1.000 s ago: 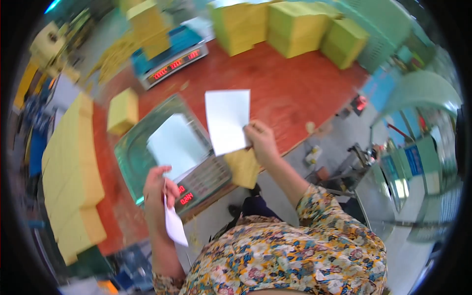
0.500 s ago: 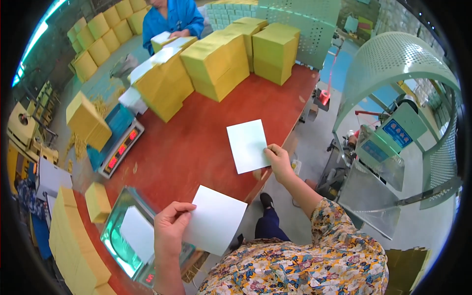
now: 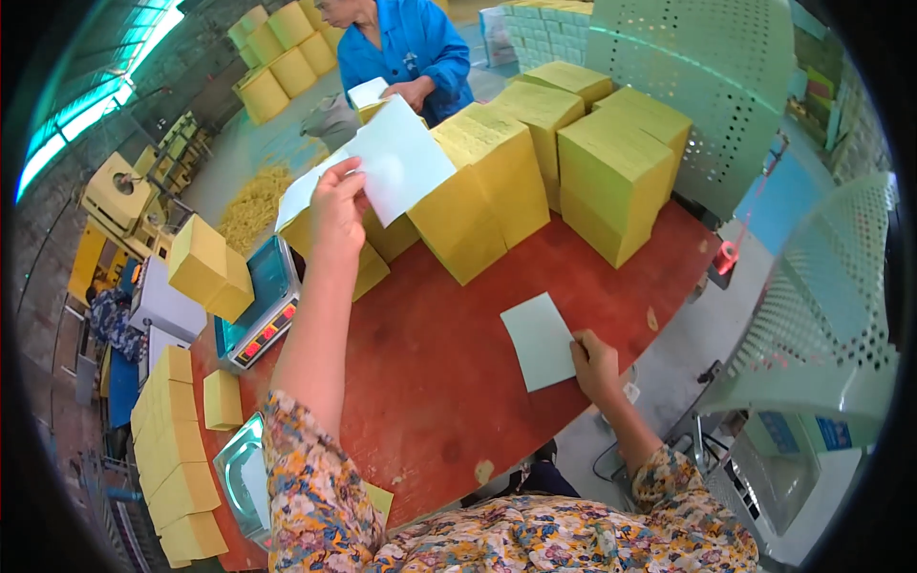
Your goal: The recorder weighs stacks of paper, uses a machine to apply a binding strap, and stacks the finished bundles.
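Note:
My left hand (image 3: 336,202) is raised high over the red table (image 3: 449,372) and pinches a white paper sheet (image 3: 399,159) by its lower left edge, in front of the tall yellow paper stacks (image 3: 478,191). My right hand (image 3: 594,363) rests near the table's right edge, its fingers holding a pale green-white sheet (image 3: 540,340) that lies flat on the red top. The two sheets are well apart.
More yellow blocks (image 3: 616,172) stand at the back right. A scale with a blue top (image 3: 260,304) sits left, a second scale (image 3: 244,470) near the front edge. Yellow stacks (image 3: 177,458) line the left. A person in blue (image 3: 406,48) works behind; a perforated green crate (image 3: 812,306) is right.
My left hand has lifted its sheet from low by the near scale up to the yellow stacks. The right hand has kept its sheet flat on the table. The view has swung toward the back.

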